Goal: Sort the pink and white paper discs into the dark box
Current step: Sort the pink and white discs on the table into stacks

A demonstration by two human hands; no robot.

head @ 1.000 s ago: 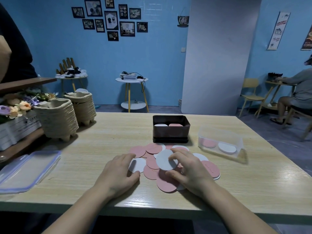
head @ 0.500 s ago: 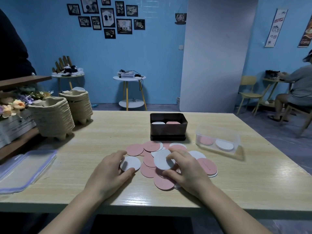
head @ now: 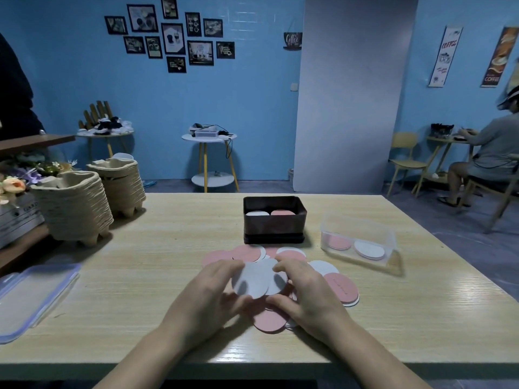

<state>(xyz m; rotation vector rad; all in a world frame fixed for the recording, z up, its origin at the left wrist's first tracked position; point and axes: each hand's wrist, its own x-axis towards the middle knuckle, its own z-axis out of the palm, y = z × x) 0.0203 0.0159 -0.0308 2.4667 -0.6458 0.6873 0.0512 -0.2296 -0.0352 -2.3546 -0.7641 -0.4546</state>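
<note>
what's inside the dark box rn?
The dark box holds a white disc on the left and a pink disc on the right. Its front wall hides anything lower down.

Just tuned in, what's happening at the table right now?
A person is sorting paper discs. Both hands, left hand and right hand, hold white discs together above the loose pile of pink and white discs. The dark box behind the pile already holds a white stack on its left and a pink one on its right. A clear container beside it also holds discs of both colours.
</note>
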